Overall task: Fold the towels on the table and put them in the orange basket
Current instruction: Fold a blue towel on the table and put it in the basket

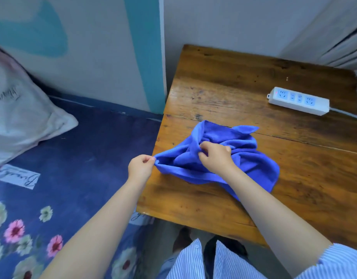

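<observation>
A crumpled blue towel [248, 158] lies on the wooden table [294, 178], near its left edge. My left hand [140, 168] pinches the towel's left corner just off the table's edge. My right hand [216, 156] rests on the middle of the heap, its fingers closed on a fold of cloth. One pointed corner of the towel sticks up at the far side. No orange basket is in view.
A white power strip [298, 100] with its cable lies at the table's far right. To the left is a bed with a dark blue flowered sheet [73, 168] and a pale pillow [18, 117]. A wall stands behind the table.
</observation>
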The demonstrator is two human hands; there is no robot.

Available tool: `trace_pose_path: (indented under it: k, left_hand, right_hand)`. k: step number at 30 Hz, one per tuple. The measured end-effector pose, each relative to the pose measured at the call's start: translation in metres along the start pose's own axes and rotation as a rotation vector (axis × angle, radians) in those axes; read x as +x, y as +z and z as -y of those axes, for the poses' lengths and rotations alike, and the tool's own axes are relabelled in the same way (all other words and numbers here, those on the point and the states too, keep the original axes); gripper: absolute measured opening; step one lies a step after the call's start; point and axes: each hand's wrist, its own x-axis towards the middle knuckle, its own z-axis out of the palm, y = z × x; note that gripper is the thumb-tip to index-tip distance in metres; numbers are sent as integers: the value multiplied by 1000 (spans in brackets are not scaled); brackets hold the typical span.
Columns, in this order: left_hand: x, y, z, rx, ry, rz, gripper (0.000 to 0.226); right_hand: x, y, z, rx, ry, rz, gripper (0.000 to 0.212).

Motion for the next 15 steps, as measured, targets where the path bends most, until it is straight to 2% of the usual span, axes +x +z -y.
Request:
trace_pose_path:
  k: [4, 6, 8, 10, 15]
  left_hand:
    - [3, -5, 14, 61, -47, 68, 14]
    - [3, -4, 17, 125, -67, 108, 15]
    - [3, -3, 21, 170, -86, 141, 17]
    - [2, -1, 24, 186, -98, 165, 18]
    - [-1, 0, 30, 206, -105, 177, 30]
  right_hand:
    - [-23, 25, -18, -60, -16, 271, 39]
    - [-28, 33, -25, -24, -11, 346, 36]
    - [-29, 35, -32, 26, -3, 333, 27]
    - [-30, 39, -36, 12, -46, 260, 28]
    - [-39, 63, -41, -265, -148, 57, 25]
